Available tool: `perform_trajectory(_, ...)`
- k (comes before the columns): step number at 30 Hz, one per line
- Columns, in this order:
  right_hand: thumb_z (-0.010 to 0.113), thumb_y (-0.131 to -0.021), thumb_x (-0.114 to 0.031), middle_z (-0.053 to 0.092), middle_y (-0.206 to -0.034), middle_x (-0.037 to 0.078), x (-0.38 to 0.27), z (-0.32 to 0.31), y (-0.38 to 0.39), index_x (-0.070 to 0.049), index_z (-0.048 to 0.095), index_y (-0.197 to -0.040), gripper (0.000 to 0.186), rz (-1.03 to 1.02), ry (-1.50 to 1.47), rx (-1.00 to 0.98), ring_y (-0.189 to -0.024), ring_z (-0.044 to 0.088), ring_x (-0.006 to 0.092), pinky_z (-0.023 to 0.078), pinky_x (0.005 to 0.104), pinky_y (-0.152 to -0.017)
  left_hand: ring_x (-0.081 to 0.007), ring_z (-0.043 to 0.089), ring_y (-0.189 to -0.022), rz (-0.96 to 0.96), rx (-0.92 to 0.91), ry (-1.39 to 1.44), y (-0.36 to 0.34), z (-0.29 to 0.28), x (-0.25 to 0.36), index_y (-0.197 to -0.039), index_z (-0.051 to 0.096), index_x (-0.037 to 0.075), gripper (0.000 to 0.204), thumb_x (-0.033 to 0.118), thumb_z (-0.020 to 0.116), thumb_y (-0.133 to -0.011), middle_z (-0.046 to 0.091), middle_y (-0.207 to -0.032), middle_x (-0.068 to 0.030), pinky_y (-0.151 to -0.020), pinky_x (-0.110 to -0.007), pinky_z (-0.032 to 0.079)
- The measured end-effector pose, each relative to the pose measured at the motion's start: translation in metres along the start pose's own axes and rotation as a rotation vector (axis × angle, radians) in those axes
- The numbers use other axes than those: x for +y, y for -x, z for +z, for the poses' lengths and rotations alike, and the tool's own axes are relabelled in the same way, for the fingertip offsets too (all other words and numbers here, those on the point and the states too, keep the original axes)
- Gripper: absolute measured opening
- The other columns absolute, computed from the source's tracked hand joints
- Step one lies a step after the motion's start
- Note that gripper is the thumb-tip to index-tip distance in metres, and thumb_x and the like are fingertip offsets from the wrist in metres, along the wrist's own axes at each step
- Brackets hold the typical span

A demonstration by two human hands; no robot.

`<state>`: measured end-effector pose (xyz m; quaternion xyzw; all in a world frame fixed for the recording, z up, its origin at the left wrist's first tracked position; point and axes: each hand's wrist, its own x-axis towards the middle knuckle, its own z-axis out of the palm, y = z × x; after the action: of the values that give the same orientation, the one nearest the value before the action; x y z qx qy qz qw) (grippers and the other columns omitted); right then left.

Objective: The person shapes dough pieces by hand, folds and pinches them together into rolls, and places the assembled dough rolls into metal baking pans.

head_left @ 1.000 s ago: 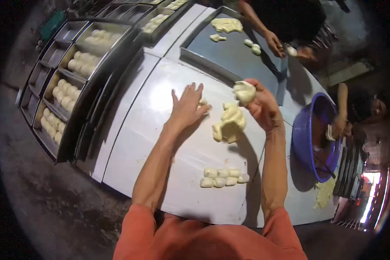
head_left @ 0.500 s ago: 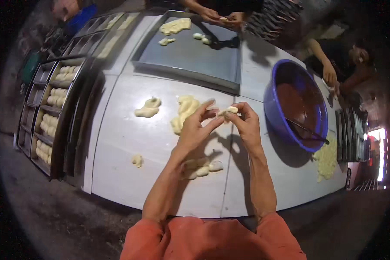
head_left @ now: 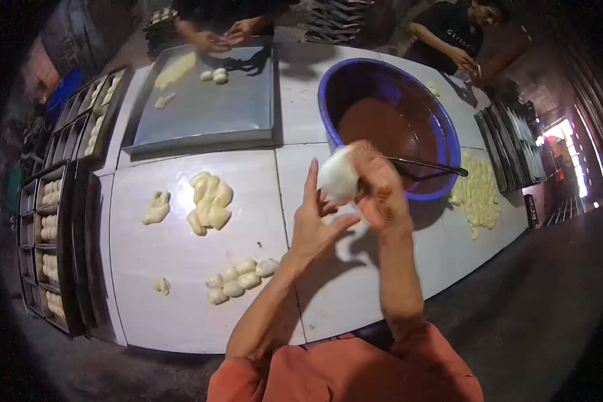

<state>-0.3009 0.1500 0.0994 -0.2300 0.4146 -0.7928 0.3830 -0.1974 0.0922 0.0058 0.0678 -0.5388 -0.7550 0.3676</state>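
A pale piece of dough [head_left: 336, 173], motion-blurred, is gripped in my right hand [head_left: 383, 192] in front of the purple tub's rim. My left hand [head_left: 316, 226] is just below it with thumb and fingers apart, its middle fingertips partly behind the dough. To their left on the white table lie a heaped dough mass [head_left: 210, 201], a smaller dough piece [head_left: 155, 209], a scrap [head_left: 161, 286] and rows of several small rolls [head_left: 232, 289].
Purple tub [head_left: 328, 105] holds brown filling and a utensil. Metal tray [head_left: 201, 127] carries dough. Loaf pans [head_left: 40, 248] line the left; dark stacked pans [head_left: 499, 144] and spread dough [head_left: 476, 194] sit right. Two co-workers' hands [head_left: 238, 32] [head_left: 463, 61] work across the white table [head_left: 147, 315].
The view has turned rightward, shifting the table's contents. My hands have moved apart slightly from their pinch on the dough, my left spreading its fingers while my right lifts the piece.
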Motion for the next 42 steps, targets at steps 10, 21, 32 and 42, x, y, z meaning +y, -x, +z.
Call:
perform_trajectory(10,0.060,-0.093,-0.029,0.070,-0.102,0.017,-0.013,-0.182,-0.095,0.000,0.064,-0.106,0.032,0.335,1.661,-0.322,-0.090,0.064,0.0275,0.049,0.0418,-0.082,-0.0190,0.064,-0.107,-0.440,0.033,-0.321,0.028,-0.045,0.041,-0.139,0.052,-0.001,0.050,0.019,0.069,-0.096,0.067,-0.118,-0.0202,-0.093,-0.032,0.053)
perform_trajectory(21,0.060,-0.097,-0.021,0.066,-0.096,0.003,-0.033,-0.154,-0.081,-0.003,0.063,-0.105,0.020,0.503,0.662,-0.121,-0.086,0.064,0.0143,0.052,0.0277,-0.078,-0.0207,0.065,-0.108,-0.517,-0.039,-0.359,0.029,-0.054,0.055,-0.134,0.056,-0.002,0.048,0.024,0.068,-0.095,0.068,-0.117,-0.0171,-0.095,-0.033,0.052)
perform_trajectory(32,0.060,-0.101,-0.020,0.063,-0.100,0.003,0.021,-0.021,-0.014,-0.005,0.059,-0.113,0.020,0.234,0.057,0.058,-0.088,0.065,0.0121,0.057,0.0254,-0.074,-0.0199,0.052,-0.130,-0.490,-0.030,0.279,0.004,-0.020,0.033,-0.143,0.048,0.003,0.055,0.042,0.051,-0.104,0.055,-0.141,-0.0083,-0.105,-0.040,0.045)
perform_trajectory(42,0.073,-0.082,-0.005,0.049,-0.139,0.015,0.099,0.016,0.033,-0.005,0.051,-0.134,0.057,-0.035,0.629,-0.150,-0.124,0.056,0.0289,0.048,0.0382,-0.105,-0.0109,0.068,-0.087,-0.404,0.447,0.236,0.041,-0.088,0.048,-0.114,0.068,-0.003,0.029,0.017,0.071,-0.094,0.072,-0.098,-0.0066,-0.080,-0.025,0.056)
